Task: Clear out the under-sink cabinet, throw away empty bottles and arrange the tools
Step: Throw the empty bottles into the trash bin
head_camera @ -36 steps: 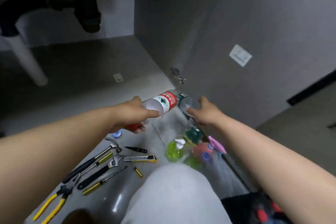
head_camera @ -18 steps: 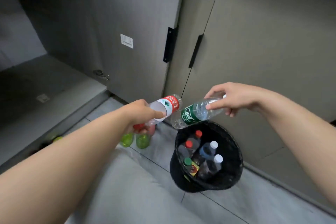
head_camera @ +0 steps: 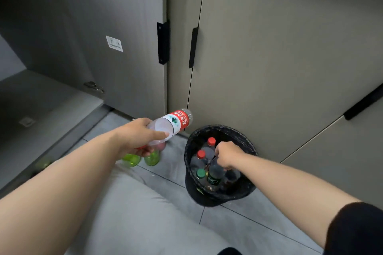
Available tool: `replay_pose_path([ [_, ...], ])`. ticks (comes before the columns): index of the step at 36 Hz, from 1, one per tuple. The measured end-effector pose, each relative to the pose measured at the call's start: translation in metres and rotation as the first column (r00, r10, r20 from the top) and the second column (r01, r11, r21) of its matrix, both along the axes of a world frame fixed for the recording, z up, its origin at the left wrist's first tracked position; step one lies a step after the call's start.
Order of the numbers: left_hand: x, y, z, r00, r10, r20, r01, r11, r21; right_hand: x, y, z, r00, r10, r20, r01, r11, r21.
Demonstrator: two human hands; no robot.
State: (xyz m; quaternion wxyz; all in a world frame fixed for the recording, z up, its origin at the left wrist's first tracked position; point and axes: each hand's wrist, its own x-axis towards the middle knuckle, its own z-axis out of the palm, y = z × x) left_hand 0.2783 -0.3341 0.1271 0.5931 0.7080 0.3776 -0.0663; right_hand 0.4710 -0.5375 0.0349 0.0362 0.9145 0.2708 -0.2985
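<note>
R hand (head_camera: pixel 227 154) now down inside black bin (head_camera: pixel 247 147) w/ green-label bottle (head_camera: pixel 215 173); 0.5 s ago it was above the rim.
Fingers curled round bottle's end, not let go yet – one more empty nearly binned. L hand (head_camera: pixel 138 136) grips red-label bottle (head_camera: pixel 176 122), held left of bin, prob. next. Bin crowded w/ capped bottles (head_camera: pixel 201 155); green bottles (head_camera: pixel 152 159) on floor beneath L hand.

The bottle (head_camera: pixel 173 125) is clear, shiny plastic. The bin (head_camera: pixel 244 190) has a crinkly black plastic bag. The cupboard doors (head_camera: pixel 279 58) look smooth and matt.
</note>
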Motion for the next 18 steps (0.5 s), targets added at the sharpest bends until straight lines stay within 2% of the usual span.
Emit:
replay_pose_path([
  [8, -0.003, 0.008, -0.008, 0.999, -0.021, 0.033, 0.021, 1.000, -0.012, 0.006, -0.009, -0.044, 0.995, -0.067, 0.072, 0.053, 0.982, 0.179],
  [12, -0.003, 0.010, -0.010, 0.999, 0.017, 0.049, -0.016, 1.000, -0.023, 0.012, -0.009, -0.046, 0.998, -0.031, 0.054, 0.020, 0.982, 0.190],
  [18, 0.001, 0.010, -0.006, 0.991, 0.045, 0.127, -0.040, 0.999, -0.037, 0.018, -0.001, -0.035, 0.988, -0.104, 0.111, 0.072, 0.964, 0.255],
])
